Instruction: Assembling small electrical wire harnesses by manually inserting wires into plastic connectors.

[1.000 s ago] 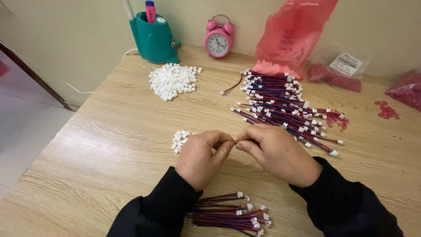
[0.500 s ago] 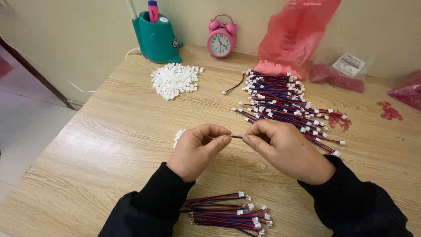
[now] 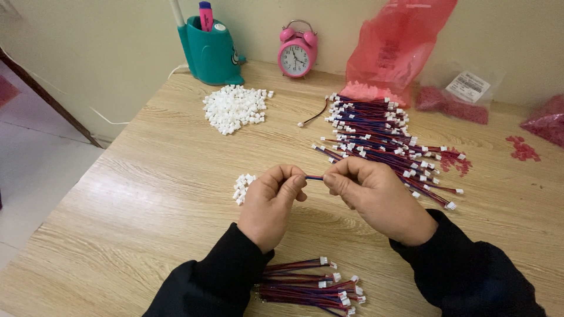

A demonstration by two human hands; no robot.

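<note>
Both hands hovered above the middle of the wooden surface, knuckles up, black sleeves running back toward the near edge. The left hand and the right hand each pinched one end of a thin red-and-blue wire between thumb and forefinger, so that only a short stretch of it showed in the gap between the fingertips. The remaining fingers of both hands were curled in.

Just left of the left hand lay a small cluster of white connectors. A bigger heap of the same white connectors sat farther off, toward the far left. To the far right of the hands a broad pile of wires spread out, reaching close to the right hand. A smaller bundle of wires lay at the near edge, between the sleeves.

Along the far edge, against the wall, stood a teal pen holder, a pink alarm clock and a red plastic bag. The widest bare stretch of surface lay to the left of the hands, running to the left edge.
</note>
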